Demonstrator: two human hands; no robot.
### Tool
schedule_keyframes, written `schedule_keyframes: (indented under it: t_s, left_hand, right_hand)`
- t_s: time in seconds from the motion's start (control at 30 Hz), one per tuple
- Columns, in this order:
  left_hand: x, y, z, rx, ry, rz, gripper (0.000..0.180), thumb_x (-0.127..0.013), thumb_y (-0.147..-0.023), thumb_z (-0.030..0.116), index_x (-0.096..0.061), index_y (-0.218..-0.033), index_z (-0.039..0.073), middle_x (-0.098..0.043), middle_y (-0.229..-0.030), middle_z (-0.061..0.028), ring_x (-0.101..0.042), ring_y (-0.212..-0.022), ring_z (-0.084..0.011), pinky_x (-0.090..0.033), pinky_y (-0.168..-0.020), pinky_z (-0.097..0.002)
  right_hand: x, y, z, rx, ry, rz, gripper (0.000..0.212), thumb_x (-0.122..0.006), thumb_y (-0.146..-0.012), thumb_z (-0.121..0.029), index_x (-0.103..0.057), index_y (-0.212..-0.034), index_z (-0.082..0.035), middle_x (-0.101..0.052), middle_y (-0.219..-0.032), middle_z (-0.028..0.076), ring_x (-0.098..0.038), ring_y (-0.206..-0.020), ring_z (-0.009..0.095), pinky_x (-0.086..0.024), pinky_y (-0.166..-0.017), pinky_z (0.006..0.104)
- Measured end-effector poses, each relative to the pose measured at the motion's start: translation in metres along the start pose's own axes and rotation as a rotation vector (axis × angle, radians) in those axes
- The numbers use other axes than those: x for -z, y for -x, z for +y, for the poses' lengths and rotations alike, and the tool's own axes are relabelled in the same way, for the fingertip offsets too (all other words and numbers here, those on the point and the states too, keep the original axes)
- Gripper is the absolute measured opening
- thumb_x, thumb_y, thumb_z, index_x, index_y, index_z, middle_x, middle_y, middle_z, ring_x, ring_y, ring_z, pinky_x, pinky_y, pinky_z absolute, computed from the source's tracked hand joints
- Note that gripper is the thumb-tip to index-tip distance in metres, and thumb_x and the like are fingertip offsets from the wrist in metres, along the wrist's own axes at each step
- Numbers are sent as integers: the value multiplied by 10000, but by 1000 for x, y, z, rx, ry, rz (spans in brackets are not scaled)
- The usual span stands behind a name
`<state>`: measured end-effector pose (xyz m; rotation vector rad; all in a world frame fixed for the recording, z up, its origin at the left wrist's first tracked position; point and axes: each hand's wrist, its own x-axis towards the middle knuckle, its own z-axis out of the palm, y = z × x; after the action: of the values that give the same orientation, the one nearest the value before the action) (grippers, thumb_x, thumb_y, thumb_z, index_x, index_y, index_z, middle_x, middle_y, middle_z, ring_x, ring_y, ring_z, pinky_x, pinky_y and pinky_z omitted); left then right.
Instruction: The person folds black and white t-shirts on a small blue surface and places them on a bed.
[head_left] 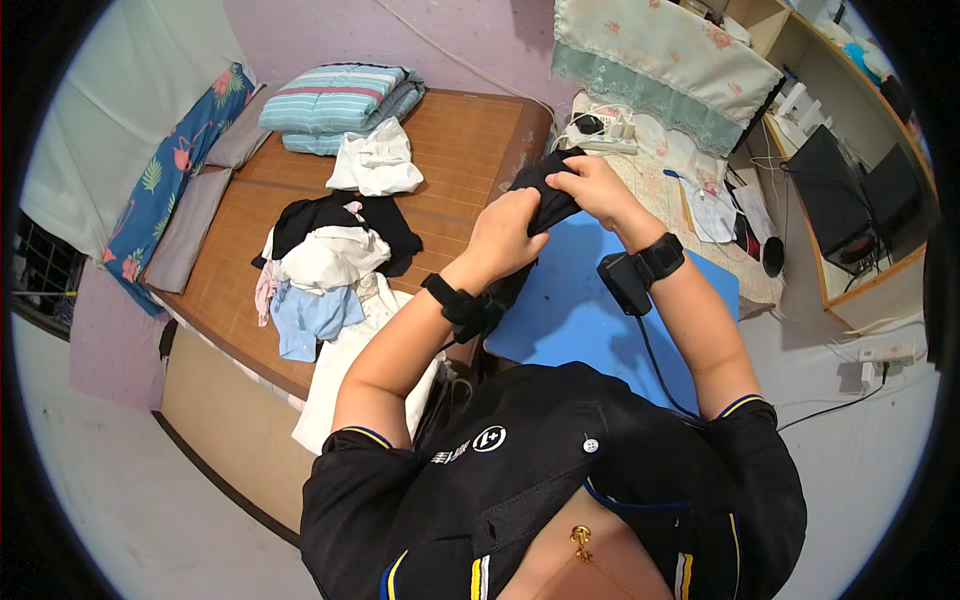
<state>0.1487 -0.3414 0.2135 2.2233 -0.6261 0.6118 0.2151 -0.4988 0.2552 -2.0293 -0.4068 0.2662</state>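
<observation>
Both of my hands grip a piece of black cloth (552,205), likely a garment, bunched up above the far end of a blue tabletop (560,290). My left hand (503,232) is closed on its left side. Its right end is pinched between the thumb and fingers of my right hand (596,193). Some dark fabric hangs below the left hand beside the table's edge, partly hidden by my forearm. Which kind of garment it is cannot be made out.
To the left, a bed with a brown mat (450,150) bears a clothes pile with a white garment (335,258) and a light blue one (310,318). Another white garment (378,160) lies by a folded striped quilt (330,95). Shelves (840,270) stand at right; a cable trails from my right wrist.
</observation>
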Motion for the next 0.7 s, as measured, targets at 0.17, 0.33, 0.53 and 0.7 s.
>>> schedule_keyframes:
  t_s: [0.17,0.33,0.53,0.7]
  left_hand:
    - [-10,34,-27,149,221,78,376,-708,-665,137,-384,-815,18,-412,-750,-99,-456,-648,-210,-408,-598,-299]
    - [-45,84,-52,214,55,-127,337,-684,-681,145,-401,-804,10,-426,-757,-135,-464,-667,-257,-406,-609,-335]
    - [-88,122,-78,372,38,-269,210,-628,-716,111,-460,-788,8,-492,-796,-157,-512,-723,-307,-420,-631,-373]
    - [-104,126,-80,430,60,-382,199,-631,-704,122,-490,-812,33,-516,-837,-155,-514,-835,-332,-424,-736,-392]
  right_hand:
    - [21,2,-11,211,-197,69,148,-560,-810,-121,-547,-691,-33,-484,-671,-68,-414,-628,21,-349,-558,196]
    - [76,33,-14,318,-326,170,133,-555,-827,-110,-592,-859,13,-562,-788,-30,-491,-720,41,-398,-643,189]
    - [137,109,41,202,-422,332,210,-539,-833,-112,-582,-973,39,-598,-935,26,-529,-828,82,-419,-749,223]
    - [186,218,195,-276,-97,613,200,-569,-801,-117,-596,-936,28,-603,-864,22,-534,-773,96,-423,-703,232]
